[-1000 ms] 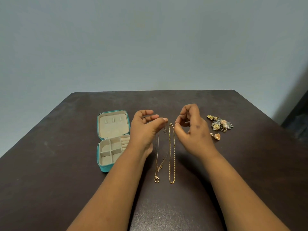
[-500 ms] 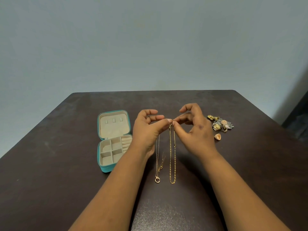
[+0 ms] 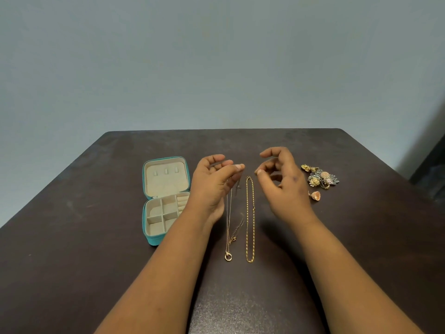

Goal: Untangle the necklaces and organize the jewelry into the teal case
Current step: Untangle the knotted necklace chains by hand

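Note:
A gold link chain [image 3: 250,218] lies straight on the dark table [image 3: 72,237] as a long narrow loop. Left of it runs a thin necklace [image 3: 228,227] ending in a ring pendant [image 3: 228,257], with a loose clasp end beside it. My left hand [image 3: 213,186] pinches the top of the thin necklace between thumb and fingers, and part of the chain is hidden under the hand. My right hand [image 3: 285,186] hovers just right of the gold chain's top, fingers curled and apart, holding nothing. The teal case [image 3: 152,240] stands open at the left with its beige compartments showing.
A cluster of floral earrings [image 3: 321,178] lies right of my right hand, with a single shell-shaped earring [image 3: 315,195] just below it. The table's far edge meets a pale wall. A dark object stands at the far right.
My right hand pinched the top of the gold chain half a second ago, then let go and drew back to the right. My left hand kept its pinch on the thin necklace.

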